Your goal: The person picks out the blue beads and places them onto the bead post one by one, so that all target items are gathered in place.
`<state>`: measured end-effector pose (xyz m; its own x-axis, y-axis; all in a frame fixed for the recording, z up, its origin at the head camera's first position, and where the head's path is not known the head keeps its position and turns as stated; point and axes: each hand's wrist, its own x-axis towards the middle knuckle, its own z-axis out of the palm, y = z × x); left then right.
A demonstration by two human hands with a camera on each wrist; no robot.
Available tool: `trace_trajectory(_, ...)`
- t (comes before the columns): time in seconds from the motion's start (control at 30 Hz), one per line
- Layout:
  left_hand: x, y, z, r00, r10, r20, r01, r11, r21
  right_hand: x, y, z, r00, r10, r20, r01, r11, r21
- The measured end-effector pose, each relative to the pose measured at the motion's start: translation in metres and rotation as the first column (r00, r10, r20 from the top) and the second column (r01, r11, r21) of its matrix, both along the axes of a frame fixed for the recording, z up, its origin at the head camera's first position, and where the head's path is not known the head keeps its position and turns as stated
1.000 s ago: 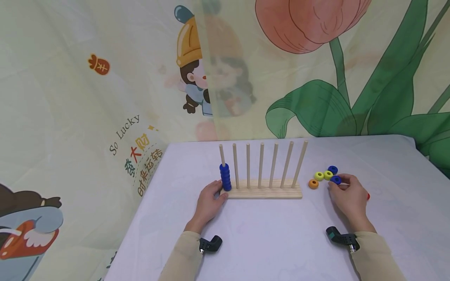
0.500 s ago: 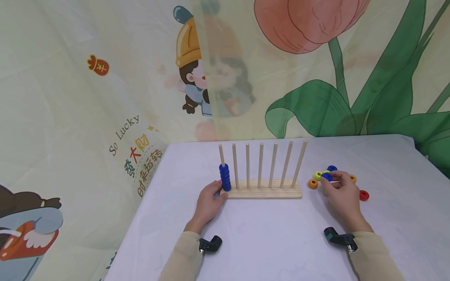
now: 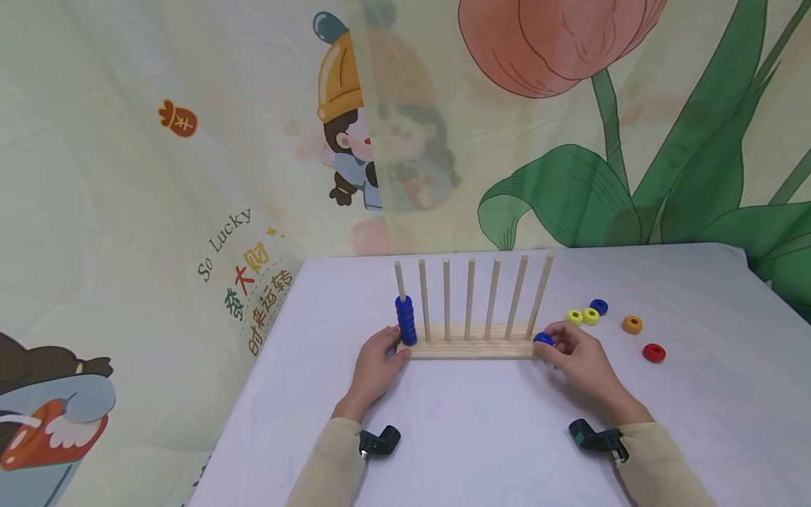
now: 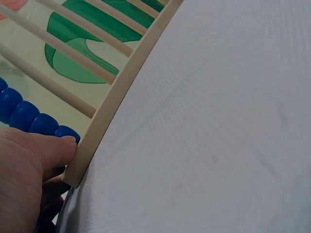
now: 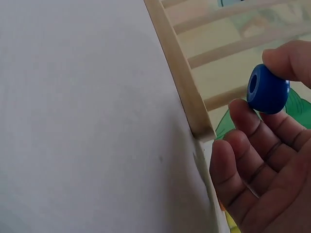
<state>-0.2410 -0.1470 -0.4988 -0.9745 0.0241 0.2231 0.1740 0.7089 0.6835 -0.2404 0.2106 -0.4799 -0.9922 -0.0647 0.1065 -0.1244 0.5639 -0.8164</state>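
Observation:
A wooden peg stand (image 3: 472, 350) with several upright pegs stands on the white-covered table. Several blue beads (image 3: 405, 320) are stacked on its leftmost peg; the other pegs are bare. At the stand's left end my left hand (image 3: 374, 370) grips the base, thumb on the near side in the left wrist view. My right hand (image 3: 583, 359) pinches one blue bead (image 5: 269, 90) between thumb and fingertips. That bead is just off the stand's right end, below the tops of the pegs, its hole facing sideways in the right wrist view.
Right of the stand lie two yellow beads (image 3: 582, 317), another blue bead (image 3: 598, 306), an orange bead (image 3: 632, 324) and a red bead (image 3: 654, 353). A printed cloth (image 3: 443, 127) hangs behind the table (image 3: 475, 436).
My right hand has carried the blue bead left from the loose beads to the stand's right end. An orange bead near the stand is now hidden behind it. My left hand stays put.

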Motion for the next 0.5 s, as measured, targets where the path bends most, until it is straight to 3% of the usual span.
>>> trace_trajectory(0.17,0.000,0.000,0.001,1.000,0.001,-0.004,-0.001,1.000,0.006,0.002,-0.009,0.000,0.998,0.056,-0.003,-0.056,0.995,-0.077)
trace_trajectory(0.37,0.000,0.000,0.001,1.000,0.000,0.010,0.000,1.000,0.006,0.004,-0.021,0.000,0.993,0.113,0.031,-0.104,0.972,-0.209)
trace_trajectory(0.5,0.000,-0.001,0.001,1.000,-0.006,0.004,0.006,1.000,0.003,0.007,-0.030,0.002,0.990,0.134,0.041,-0.121,0.963,-0.241)
